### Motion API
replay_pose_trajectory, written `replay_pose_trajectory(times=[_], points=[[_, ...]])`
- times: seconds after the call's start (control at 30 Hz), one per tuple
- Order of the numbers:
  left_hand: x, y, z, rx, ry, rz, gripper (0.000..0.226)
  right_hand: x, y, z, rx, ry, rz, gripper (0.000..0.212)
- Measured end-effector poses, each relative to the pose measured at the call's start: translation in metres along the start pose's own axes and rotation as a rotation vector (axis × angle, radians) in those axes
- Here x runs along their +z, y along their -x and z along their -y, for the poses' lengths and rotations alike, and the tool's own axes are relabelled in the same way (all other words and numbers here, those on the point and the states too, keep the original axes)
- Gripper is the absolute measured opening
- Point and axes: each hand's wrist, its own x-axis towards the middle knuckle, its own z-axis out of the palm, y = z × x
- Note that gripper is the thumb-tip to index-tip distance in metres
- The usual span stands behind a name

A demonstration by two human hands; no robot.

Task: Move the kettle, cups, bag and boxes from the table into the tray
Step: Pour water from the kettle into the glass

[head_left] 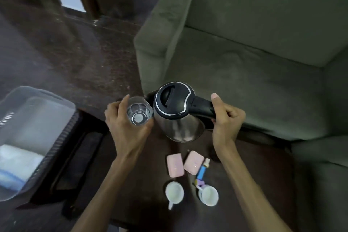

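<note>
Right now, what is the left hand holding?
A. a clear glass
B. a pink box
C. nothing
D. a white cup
A: the left hand is wrapped around a clear glass, held up beside the kettle that the right hand grips by its handle.

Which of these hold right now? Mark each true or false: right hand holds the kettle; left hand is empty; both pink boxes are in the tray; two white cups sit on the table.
1. The right hand holds the kettle by its handle. True.
2. The left hand is empty. False: it holds a glass.
3. Both pink boxes are in the tray. False: they lie on the table.
4. Two white cups sit on the table. True.
</note>
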Motion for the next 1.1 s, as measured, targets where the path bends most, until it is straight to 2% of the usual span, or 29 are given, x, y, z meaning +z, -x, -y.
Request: replay_pose_trajectory(times=[0.2,0.47,0.7,0.9,1.1], points=[[0.078,0.067,-0.053,0.093,-0.003,0.118,0.079,-0.115,-0.018,-0.008,0.022,0.130,-0.110,0.066],[0.141,0.125,-0.078,0.120,-0.002,0.249,0.093,-0.202,-0.038,-0.014,0.025,0.407,-0.124,0.066],[0.167,0.155,-0.076,0.143,-0.009,0.304,0.096,-0.225,-0.042,-0.011,-0.088,0.719,-0.069,0.070],[0.172,0.169,-0.068,0.159,-0.002,0.313,0.100,-0.218,-0.040,0.002,-0.195,0.939,0.030,0.070],[0.170,0.174,-0.063,0.169,0.013,0.295,0.099,-0.212,-0.038,0.009,-0.233,1.016,0.080,0.069]])
